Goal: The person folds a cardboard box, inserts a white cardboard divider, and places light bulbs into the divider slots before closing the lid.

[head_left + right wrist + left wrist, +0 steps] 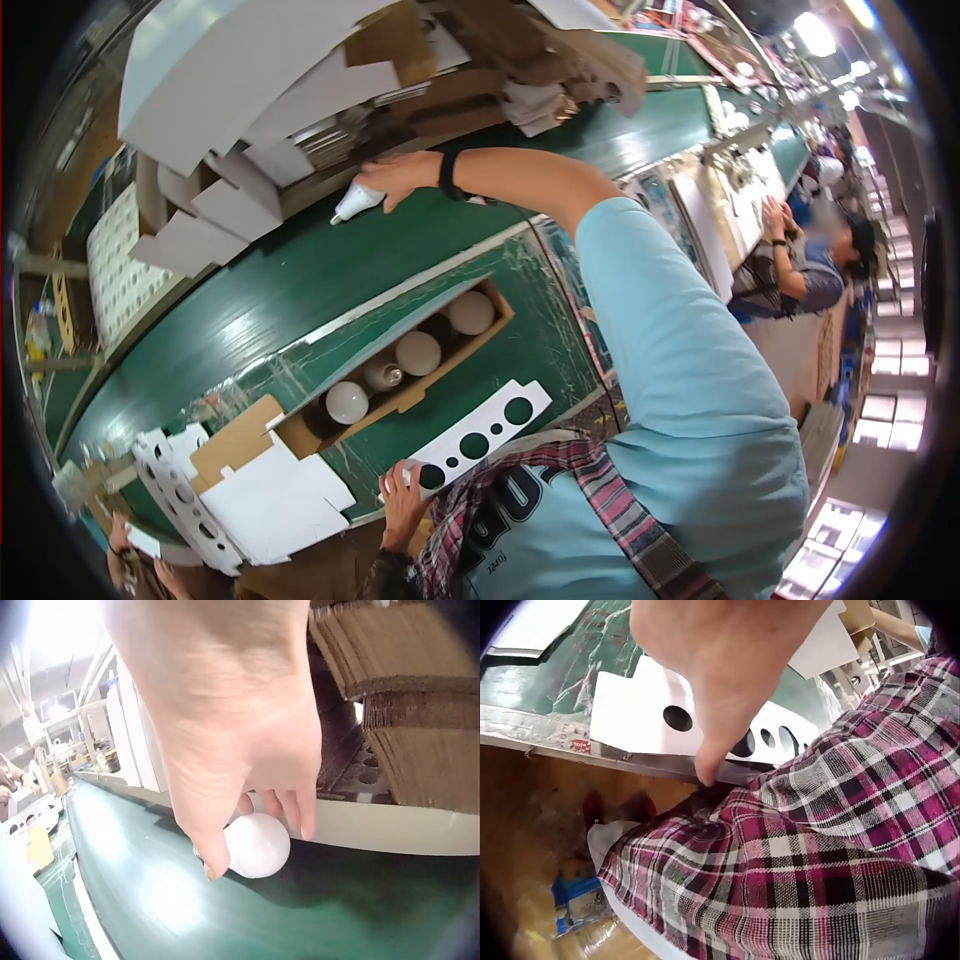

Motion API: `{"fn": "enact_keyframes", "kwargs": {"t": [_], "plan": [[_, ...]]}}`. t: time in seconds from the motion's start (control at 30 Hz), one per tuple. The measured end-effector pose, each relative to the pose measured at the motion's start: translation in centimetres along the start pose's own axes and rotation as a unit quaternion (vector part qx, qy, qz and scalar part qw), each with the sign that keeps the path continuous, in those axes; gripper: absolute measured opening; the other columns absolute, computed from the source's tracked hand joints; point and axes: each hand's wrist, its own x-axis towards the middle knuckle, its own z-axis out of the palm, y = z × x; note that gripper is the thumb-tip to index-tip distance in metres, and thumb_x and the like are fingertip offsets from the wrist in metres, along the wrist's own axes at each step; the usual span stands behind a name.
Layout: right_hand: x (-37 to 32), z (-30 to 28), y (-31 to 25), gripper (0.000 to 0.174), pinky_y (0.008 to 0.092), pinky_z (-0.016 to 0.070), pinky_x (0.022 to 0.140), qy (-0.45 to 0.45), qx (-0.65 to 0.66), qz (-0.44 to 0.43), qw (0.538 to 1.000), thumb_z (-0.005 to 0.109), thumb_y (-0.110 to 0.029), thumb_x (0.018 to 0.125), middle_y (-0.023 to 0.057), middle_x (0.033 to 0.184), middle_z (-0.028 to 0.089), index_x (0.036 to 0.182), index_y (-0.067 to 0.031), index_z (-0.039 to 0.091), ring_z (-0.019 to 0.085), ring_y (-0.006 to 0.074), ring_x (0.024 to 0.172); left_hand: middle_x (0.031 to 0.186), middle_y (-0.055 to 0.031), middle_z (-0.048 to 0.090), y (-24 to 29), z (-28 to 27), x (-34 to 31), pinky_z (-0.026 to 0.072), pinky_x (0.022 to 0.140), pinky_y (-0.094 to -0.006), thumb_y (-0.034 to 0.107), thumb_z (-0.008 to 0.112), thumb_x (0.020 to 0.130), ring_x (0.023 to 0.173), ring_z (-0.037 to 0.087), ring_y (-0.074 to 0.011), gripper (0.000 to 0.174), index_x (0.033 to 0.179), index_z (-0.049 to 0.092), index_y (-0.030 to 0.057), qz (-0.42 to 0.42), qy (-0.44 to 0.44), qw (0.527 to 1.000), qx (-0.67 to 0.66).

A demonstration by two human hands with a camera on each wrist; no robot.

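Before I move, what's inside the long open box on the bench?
Three round white bulbs show inside the box, plus a shinier item I can't identify; their lower parts are hidden.

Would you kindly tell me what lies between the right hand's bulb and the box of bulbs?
In the head view, the green belt, a pale edge strip and some tabletop lie between the right hand's bulb and the box of bulbs.

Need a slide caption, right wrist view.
Right-hand grip on a white bulb over a green surface, stacked brown cardboard at upper right.
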Motion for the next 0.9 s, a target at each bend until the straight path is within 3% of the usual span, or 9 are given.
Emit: {"fn": "enact_keyframes", "kwargs": {"t": [0.13, 0.17, 0.27, 0.33, 0.47, 0.6, 0.7, 0.73, 0.9], "plan": [[1.9, 0.3, -1.1, 0.061, 0.0449, 0.0445, 0.083, 0.031, -0.025, 0.01, 0.999, 0.077, -0.033, 0.063, 0.0212, 0.104, 0.055, 0.106, 0.0022, 0.05, 0.058, 0.0364, 0.097, 0.127, -0.0163, 0.039, 0.8, -0.9, 0.3, 0.0259, 0.1, -0.0545, 0.027, 0.076, 0.066, 0.119, 0.036, -0.0358, 0.064, 0.12, 0.047, 0.009, -0.03, -0.014, 0.999, -0.012], [2.1, 0.9, -1.0, 0.065, 0.0446, 0.0455, 0.078, 0.06, -0.063, -0.019, 0.996, 0.076, -0.039, 0.063, 0.0204, 0.099, 0.057, 0.107, 0.0014, 0.05, 0.06, 0.0359, 0.089, 0.127, -0.0167, 0.038, 0.8, -0.9, 0.1, 0.0256, 0.1, -0.0547, 0.027, 0.076, 0.065, 0.12, 0.036, -0.036, 0.065, 0.12, 0.047, 0.0089, -0.031, -0.011, 0.999, -0.012], [2.8, 2.3, -1.2, 0.067, 0.0455, 0.0462, 0.075, 0.03, -0.06, -0.029, 0.997, 0.073, -0.045, 0.063, 0.0215, 0.099, 0.057, 0.107, 0.0002, 0.05, 0.06, 0.0358, 0.09, 0.128, -0.018, 0.037, 0.4, -0.2, 0.2, 0.0249, 0.1, -0.0552, 0.026, 0.077, 0.065, 0.121, 0.035, -0.0364, 0.066, 0.121, 0.046, 0.0087, -0.019, 0.011, 1.0, 0.003], [3.0, 4.4, -1.2, 0.072, 0.0451, 0.0478, 0.076, 0.089, -0.033, -0.007, 0.995, 0.074, -0.047, 0.059, 0.0211, 0.101, 0.057, 0.108, 0.0002, 0.051, 0.061, 0.0365, 0.092, 0.129, -0.019, 0.037, -0.1, 0.7, 0.2, 0.0247, 0.1, -0.0555, 0.026, 0.077, 0.065, 0.122, 0.035, -0.0367, 0.068, 0.123, 0.045, 0.0088, -0.004, 0.045, 0.999, 0.028], [1.4, 3.8, -0.4, 0.07, 0.0414, 0.0507, 0.07, 0.017, 0.07, 0.05, 0.996, 0.075, -0.045, 0.056, 0.0209, 0.096, 0.061, 0.103, 0.0025, 0.055, 0.063, 0.0331, 0.084, 0.129, -0.0197, 0.036, -0.7, 0.8, 0.2, 0.0251, 0.1, -0.056, 0.021, 0.077, 0.063, 0.121, 0.034, -0.0368, 0.072, 0.125, 0.043, 0.0086, 0.018, 0.043, 0.998, 0.052], [-5.4, 2.1, 1.5, 0.067, 0.038, 0.0511, 0.064, 0.02, 0.164, 0.114, 0.98, 0.076, -0.045, 0.056, 0.0202, 0.087, 0.064, 0.097, 0.0047, 0.059, 0.064, 0.0333, 0.073, 0.129, -0.0179, 0.036, -1.5, 1.1, 0.3, 0.0255, 0.1, -0.0546, 0.016, 0.079, 0.058, 0.12, 0.035, -0.0355, 0.078, 0.126, 0.042, 0.0101, 0.018, 0.045, 0.999, 0.022], [-14.9, -0.5, -0.6, 0.068, 0.0405, 0.0482, 0.076, 0.064, 0.212, 0.181, 0.958, 0.073, -0.043, 0.063, 0.0225, 0.095, 0.06, 0.106, 0.0063, 0.053, 0.06, 0.0364, 0.089, 0.13, -0.0171, 0.034, -1.3, 0.1, 0.7, 0.0247, 0.1, -0.0538, 0.016, 0.081, 0.056, 0.121, 0.034, -0.0349, 0.083, 0.128, 0.04, 0.0111, 0.012, 0.017, 1.0, 0.012], [-17.8, -0.2, -1.5, 0.07, 0.0403, 0.0481, 0.076, 0.095, 0.216, 0.22, 0.947, 0.073, -0.044, 0.063, 0.0223, 0.095, 0.06, 0.107, 0.0062, 0.052, 0.06, 0.0364, 0.088, 0.131, -0.0169, 0.033, -1.1, -0.2, 0.8, 0.0245, 0.1, -0.0534, 0.017, 0.081, 0.056, 0.121, 0.034, -0.0348, 0.084, 0.128, 0.039, 0.0113, 0.016, 0.018, 1.0, 0.011], [-27.2, 7.8, -7.4, 0.075, 0.042, 0.0475, 0.077, 0.201, 0.178, 0.39, 0.881, 0.075, -0.048, 0.063, 0.0199, 0.102, 0.057, 0.111, 0.0028, 0.048, 0.058, 0.0343, 0.094, 0.13, -0.0162, 0.033, -1.2, -0.4, 1.0, 0.0238, 0.1, -0.052, 0.018, 0.083, 0.055, 0.12, 0.033, -0.0357, 0.089, 0.131, 0.036, 0.0109, 0.027, 0.026, 0.999, 0.024]]}}
